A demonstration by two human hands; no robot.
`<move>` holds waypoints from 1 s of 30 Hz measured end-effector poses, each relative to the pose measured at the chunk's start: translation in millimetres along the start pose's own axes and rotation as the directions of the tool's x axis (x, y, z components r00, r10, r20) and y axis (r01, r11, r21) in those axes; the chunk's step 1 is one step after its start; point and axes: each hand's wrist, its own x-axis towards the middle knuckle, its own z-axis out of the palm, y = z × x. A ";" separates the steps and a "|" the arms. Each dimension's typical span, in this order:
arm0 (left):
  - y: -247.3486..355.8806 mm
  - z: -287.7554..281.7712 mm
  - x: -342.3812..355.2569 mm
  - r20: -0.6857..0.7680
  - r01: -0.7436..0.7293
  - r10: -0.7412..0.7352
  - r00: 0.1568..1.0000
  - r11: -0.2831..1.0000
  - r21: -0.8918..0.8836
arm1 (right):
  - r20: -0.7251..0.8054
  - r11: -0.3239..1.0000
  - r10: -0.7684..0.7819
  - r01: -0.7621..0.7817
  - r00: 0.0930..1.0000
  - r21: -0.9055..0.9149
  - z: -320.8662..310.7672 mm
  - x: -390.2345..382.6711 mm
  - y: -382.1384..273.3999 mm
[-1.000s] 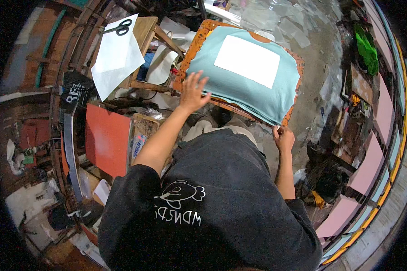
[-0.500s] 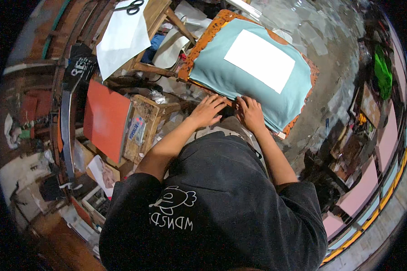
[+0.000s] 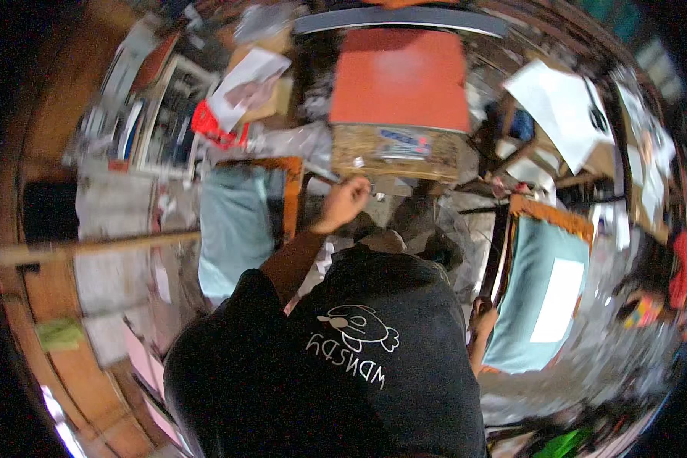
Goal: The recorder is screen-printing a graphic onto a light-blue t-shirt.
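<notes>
My left hand (image 3: 346,203) hangs in front of me with its fingers curled in, a little smeared by motion. Nothing shows in it, and it is just short of a worn wooden stool (image 3: 355,162) that bears a red-orange board (image 3: 397,80). Down at my right side is my right hand (image 3: 483,319), dark and blurred, beside the near edge of a pad covered in pale blue cloth (image 3: 520,294). Whether its fingers touch the pad cannot be made out. A white sheet (image 3: 559,301) lies on that cloth.
A second blue-covered pad (image 3: 237,229) with an orange edge stands at my left. Beyond it are a printed paper (image 3: 248,85) and a red bag (image 3: 215,128). White paper with black scissors (image 3: 597,116) lies on a wooden stand at right. Scraps litter the floor.
My view has swung left, so the stool is now ahead and the blue pad at my right. Both hands have left the pad's near edge and moved apart; the left has curled.
</notes>
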 end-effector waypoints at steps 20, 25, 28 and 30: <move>-199.8 -199.4 -89.6 -0.568 0.529 -0.323 0.757 0.814 0.241 | 0.586 0.814 -0.489 0.579 0.646 0.043 141.8 43.3 -200.8; -189.4 -224.2 -115.3 -0.477 0.206 -0.304 0.824 0.947 -0.247 | 0.650 0.435 -0.718 0.890 0.250 0.137 181.2 46.2 -325.2; -147.9 -255.8 -136.1 -0.546 0.220 -0.249 0.800 0.968 -0.119 | 0.770 0.582 -0.587 0.792 0.249 0.187 240.1 36.7 -421.0; -145.9 -264.1 -150.9 -0.565 0.335 -0.356 0.744 0.931 -0.145 | 0.636 0.455 -0.762 0.801 0.125 0.388 246.8 -8.8 -504.6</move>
